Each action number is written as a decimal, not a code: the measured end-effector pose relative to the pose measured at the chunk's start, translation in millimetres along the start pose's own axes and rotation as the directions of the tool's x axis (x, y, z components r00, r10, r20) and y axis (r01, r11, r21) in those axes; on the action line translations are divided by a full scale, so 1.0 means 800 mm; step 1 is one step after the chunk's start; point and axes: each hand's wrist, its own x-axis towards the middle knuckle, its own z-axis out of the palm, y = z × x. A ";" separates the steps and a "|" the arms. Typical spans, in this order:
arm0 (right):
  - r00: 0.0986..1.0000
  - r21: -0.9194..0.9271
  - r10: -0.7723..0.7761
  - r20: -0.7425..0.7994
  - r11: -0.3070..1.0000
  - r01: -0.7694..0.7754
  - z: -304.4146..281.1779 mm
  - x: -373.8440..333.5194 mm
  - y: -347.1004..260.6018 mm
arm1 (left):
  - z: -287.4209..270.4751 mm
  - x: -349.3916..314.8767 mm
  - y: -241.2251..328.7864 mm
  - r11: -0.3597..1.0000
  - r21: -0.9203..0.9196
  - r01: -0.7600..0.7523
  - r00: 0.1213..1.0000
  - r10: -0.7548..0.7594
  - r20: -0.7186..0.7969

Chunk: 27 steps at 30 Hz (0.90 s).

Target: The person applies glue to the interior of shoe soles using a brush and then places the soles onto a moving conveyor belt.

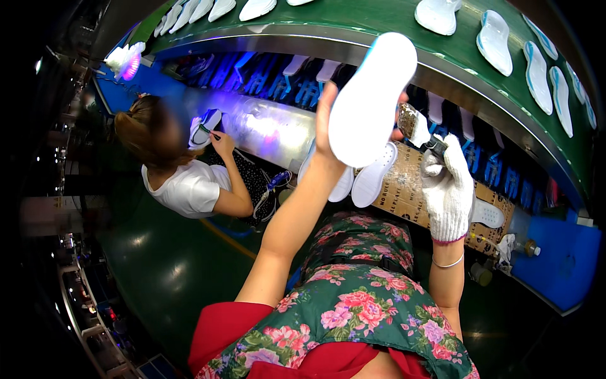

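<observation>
My bare left hand (327, 126) grips a white shoe sole (372, 104) by its sides, raised in front of the conveyor, with fingertips showing past its right edge. A white knitted glove covers my right hand (447, 189), closed around the dark handle of a flat brush (414, 125). The brush head looks brown and white and is beside the sole's right edge; whether they touch I cannot tell. Below, another white sole (374, 177) with small holes lies on a cardboard-covered surface (404, 197), with more soles partly hidden behind my left forearm.
A green conveyor (372, 14) curves across the top, carrying several soles (494, 43). Under it hang blue-and-white strapped pieces (309, 88). A co-worker (189, 177) at left holds a shoe (203, 128) and a thin tool. A further sole (487, 213) and a bottle (527, 246) are at right.
</observation>
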 end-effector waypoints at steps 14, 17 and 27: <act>0.781 -0.807 -0.402 0.478 0.149 0.571 0.022 -0.059 -0.029 | -0.008 -0.095 -0.146 0.818 -0.563 0.115 0.962 -0.233 -0.142; 0.683 -0.781 -0.449 0.576 -0.057 0.622 0.028 -0.054 -0.031 | -0.012 -0.098 -0.160 0.865 -0.493 0.089 0.957 -0.211 -0.197; 0.685 -0.778 -0.418 0.597 -0.091 0.622 0.035 -0.068 -0.014 | -0.027 -0.110 -0.182 0.970 -0.113 0.215 0.889 -0.243 -0.389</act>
